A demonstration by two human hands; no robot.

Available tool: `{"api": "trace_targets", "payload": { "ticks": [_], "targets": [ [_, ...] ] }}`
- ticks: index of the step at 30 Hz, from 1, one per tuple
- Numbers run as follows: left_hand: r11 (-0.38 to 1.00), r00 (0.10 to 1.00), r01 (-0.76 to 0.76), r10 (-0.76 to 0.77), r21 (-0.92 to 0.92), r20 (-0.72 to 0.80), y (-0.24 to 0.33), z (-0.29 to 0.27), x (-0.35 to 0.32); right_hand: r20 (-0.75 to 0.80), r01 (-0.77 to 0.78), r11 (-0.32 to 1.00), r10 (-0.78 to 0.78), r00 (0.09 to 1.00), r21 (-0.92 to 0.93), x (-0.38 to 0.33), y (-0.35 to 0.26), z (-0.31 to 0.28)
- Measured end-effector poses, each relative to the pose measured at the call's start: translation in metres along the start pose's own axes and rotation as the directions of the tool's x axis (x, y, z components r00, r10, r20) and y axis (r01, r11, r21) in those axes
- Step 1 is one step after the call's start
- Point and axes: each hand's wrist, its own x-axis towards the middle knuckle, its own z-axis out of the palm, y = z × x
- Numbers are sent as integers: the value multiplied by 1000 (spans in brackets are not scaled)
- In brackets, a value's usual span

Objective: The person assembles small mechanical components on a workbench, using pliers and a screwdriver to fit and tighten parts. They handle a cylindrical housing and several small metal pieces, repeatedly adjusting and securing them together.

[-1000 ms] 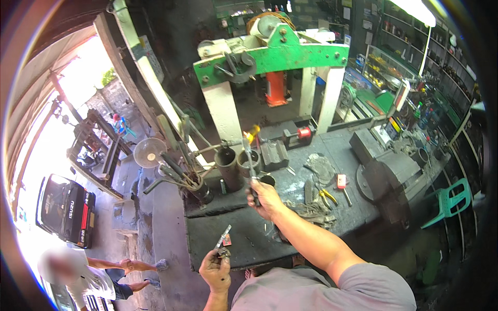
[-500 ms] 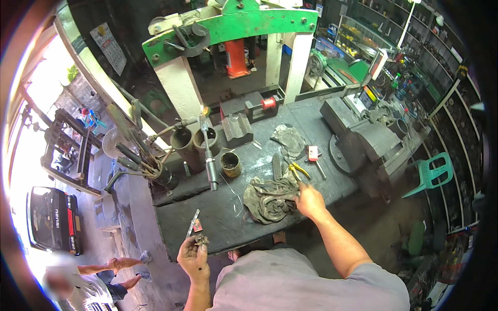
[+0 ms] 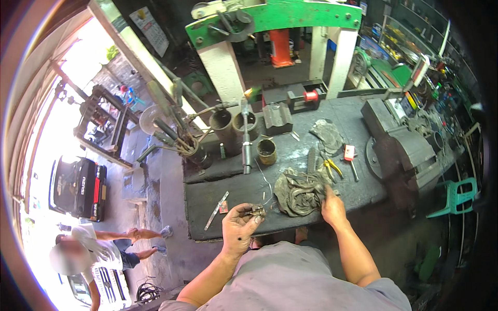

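Observation:
My left hand [image 3: 237,228] is raised at the bench's front edge, thumb and fingers pinched on a small dirty metal part [image 3: 257,211]. My right hand [image 3: 333,210] is at the right side of a crumpled, grimy rag [image 3: 298,193]; its fingertips are smeared by motion, so I cannot tell what they hold. Beyond the rag lie yellow-handled pliers [image 3: 332,168] and a dark flat brush-like piece [image 3: 312,159]. Left of my left hand, a metal ruler-like strip [image 3: 217,210] lies by a small red packet [image 3: 223,207].
Metal cups, one a rusty can [image 3: 266,152], stand at the back left. A large vise [image 3: 404,150] occupies the bench's right end. A green-beamed press [image 3: 280,23] rises behind. A teal plastic stool [image 3: 456,198] stands at right. Another person [image 3: 106,249] is at lower left.
My left hand has moved right and a little away from me with the metal part, clear of the strip and packet. My right hand has shifted slightly beside the rag. The view has swung left.

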Motion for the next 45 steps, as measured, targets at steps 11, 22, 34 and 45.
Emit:
{"api": "trace_targets", "payload": {
  "ticks": [11,22,34,45],
  "targets": [
    [888,934,-356,326,290,147,-3,-16,-6,330,43,655,-435,838,754,-68,-185,-57],
    [846,917,-392,392,361,77,5,-20,-12,586,-302,619,-324,743,725,-49,-204,-44],
    [884,962,-270,230,382,146,16,-5,-8,133,218,568,-511,849,793,-38,-201,-67],
    [757,954,-291,272,586,122,22,1,-5,-82,507,586,-600,795,632,-34,-204,-76]
  ]
}}
